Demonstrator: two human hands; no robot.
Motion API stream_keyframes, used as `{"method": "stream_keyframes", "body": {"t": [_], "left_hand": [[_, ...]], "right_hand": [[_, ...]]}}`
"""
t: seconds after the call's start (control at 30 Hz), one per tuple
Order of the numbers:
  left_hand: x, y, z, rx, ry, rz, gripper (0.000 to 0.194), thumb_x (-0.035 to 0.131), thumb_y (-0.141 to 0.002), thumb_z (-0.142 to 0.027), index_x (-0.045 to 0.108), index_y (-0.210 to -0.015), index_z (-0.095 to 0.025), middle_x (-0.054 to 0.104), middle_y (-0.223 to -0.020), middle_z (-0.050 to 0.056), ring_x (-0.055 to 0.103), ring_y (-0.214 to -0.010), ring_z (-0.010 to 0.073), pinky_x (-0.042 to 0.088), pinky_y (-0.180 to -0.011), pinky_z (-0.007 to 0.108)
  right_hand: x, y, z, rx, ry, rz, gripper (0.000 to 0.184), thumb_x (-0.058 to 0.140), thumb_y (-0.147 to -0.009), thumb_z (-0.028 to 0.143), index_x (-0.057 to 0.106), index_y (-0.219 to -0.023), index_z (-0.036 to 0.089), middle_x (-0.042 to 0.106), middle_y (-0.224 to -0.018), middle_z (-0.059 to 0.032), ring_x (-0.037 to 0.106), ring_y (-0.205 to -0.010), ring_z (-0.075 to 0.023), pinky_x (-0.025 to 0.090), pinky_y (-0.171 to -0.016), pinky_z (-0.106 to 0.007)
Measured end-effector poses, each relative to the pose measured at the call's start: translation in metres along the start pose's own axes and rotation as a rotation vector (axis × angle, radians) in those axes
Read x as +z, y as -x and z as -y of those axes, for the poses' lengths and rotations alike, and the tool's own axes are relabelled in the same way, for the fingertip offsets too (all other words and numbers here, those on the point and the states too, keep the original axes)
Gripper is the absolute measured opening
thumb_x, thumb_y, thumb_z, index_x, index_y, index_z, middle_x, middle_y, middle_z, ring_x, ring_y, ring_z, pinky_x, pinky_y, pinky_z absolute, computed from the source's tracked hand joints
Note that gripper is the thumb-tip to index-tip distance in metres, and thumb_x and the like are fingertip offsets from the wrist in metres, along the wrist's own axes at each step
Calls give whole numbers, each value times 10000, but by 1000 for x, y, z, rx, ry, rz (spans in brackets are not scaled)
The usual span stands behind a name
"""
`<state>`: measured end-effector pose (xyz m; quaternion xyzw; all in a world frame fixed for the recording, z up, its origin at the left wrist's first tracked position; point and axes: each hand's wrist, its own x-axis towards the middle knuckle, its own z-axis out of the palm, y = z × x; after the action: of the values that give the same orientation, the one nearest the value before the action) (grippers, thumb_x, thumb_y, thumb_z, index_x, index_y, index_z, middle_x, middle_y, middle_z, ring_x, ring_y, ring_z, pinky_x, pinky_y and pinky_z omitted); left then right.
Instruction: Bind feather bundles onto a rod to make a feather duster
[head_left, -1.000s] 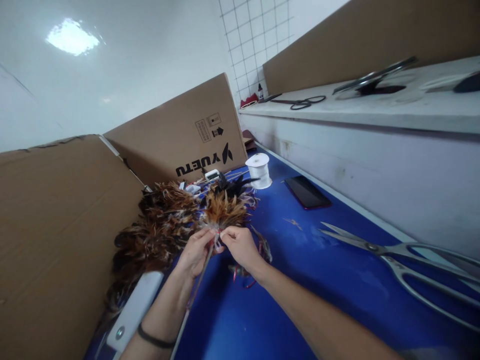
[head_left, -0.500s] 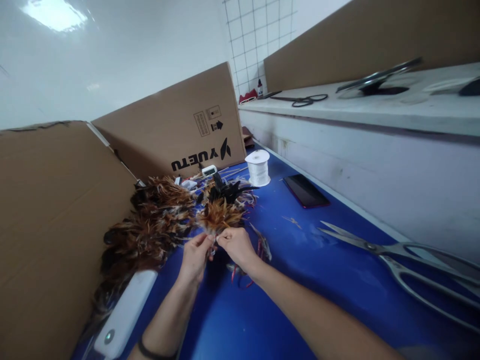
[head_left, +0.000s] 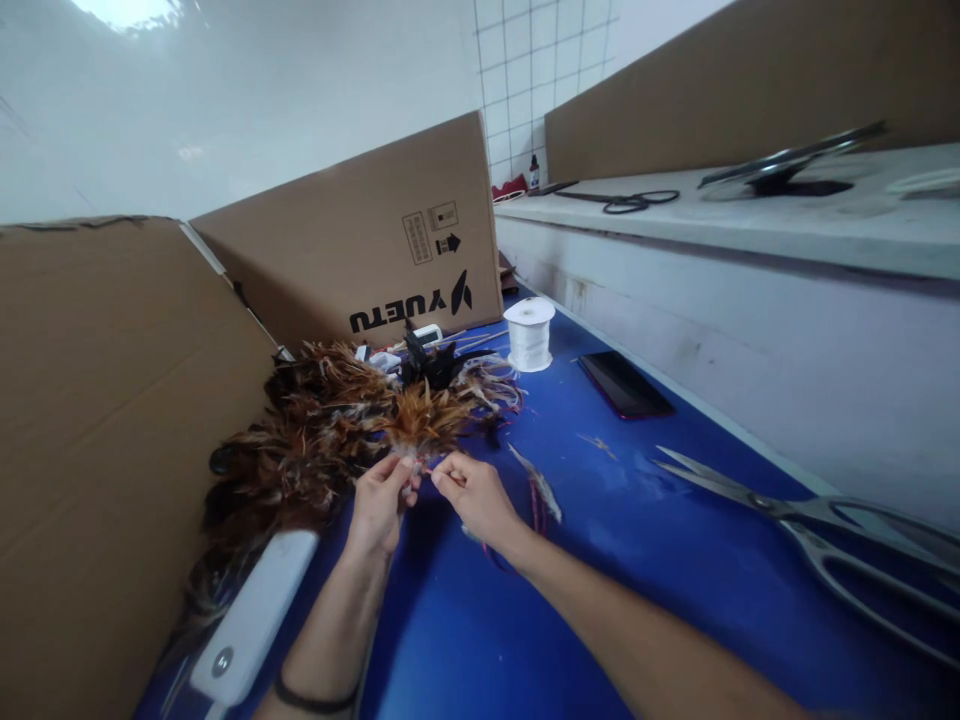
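My left hand (head_left: 381, 498) pinches the pale base of a feather bunch (head_left: 424, 412) between thumb and fingers. Orange-brown feathers fan out from it, away from me. Close beside it on the right, my right hand (head_left: 474, 495) is closed in a pinch at the same base. A thin reddish strand seems to run from its fingertips toward the left hand, too small to make out clearly. Under and beyond my right wrist, a loose grey-white feather (head_left: 541, 482) and red cord (head_left: 537, 508) lie on the blue table (head_left: 465, 620).
A pile of brown feathers (head_left: 300, 430) lies left, by a cardboard box (head_left: 337, 240). A white device (head_left: 255, 615) is near my left forearm. A spool of white cord (head_left: 529, 335), a phone (head_left: 626, 384) and large scissors (head_left: 772, 505) lie right, below a white ledge (head_left: 810, 215).
My hands have drawn slightly apart, with a thin reddish strand now showing between them. The view has shifted a little, moving the table things rightward.
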<state>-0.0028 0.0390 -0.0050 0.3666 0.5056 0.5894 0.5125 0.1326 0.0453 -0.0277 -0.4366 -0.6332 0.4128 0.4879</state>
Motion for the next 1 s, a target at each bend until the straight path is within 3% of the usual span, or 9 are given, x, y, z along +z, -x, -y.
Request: {"method": "stream_keyframes", "body": {"t": [0.2,0.37,0.43,0.6,0.8,1.0], "left_hand": [[-14,-7,-11,19,81,-68,300,772,-544,-289,610,-703,-93,557,-570,4,455,-470,47,308,-384,142],[-24,-13,-13,67,121,-81,294,762,-551,-286,619,-713,-86,571,-589,13,463,-478,48,303,-385,144],[-26,-15,-11,68,137,-90,304,764,-542,-291,621,-716,-88,574,-601,13,467,-482,48,306,-387,146],[-28,-19,-7,58,170,-103,319,775,-509,-301,621,-692,-89,579,-605,16,478,-487,56,305,-377,150],[-28,-21,-4,49,196,-135,328,779,-490,-301,625,-686,-87,589,-595,25,480,-472,59,300,-370,154],[-28,-23,0,35,194,-121,316,760,-522,-310,624,-694,-82,587,-592,27,467,-466,56,296,-369,153]], "right_hand": [[-9,-4,-3,-92,120,27,256,445,-815,293,600,-644,182,508,-552,41,449,-541,-99,347,-549,-218],[-39,-27,-13,-202,304,-219,189,472,-790,242,649,-763,184,646,-783,-24,562,-760,-148,406,-735,-259],[-53,-42,-21,-147,444,-275,170,487,-755,205,652,-789,187,646,-786,-26,566,-723,-146,416,-708,-254],[-69,-84,-35,33,825,-221,189,513,-736,170,665,-845,200,652,-862,-50,579,-782,-161,408,-705,-250],[-59,-115,-40,75,905,-191,101,589,-689,174,674,-744,176,643,-909,-122,571,-881,-245,393,-745,-332],[-63,-119,-41,110,780,-198,111,558,-683,162,643,-612,172,655,-763,-99,596,-749,-218,406,-679,-316]]}}
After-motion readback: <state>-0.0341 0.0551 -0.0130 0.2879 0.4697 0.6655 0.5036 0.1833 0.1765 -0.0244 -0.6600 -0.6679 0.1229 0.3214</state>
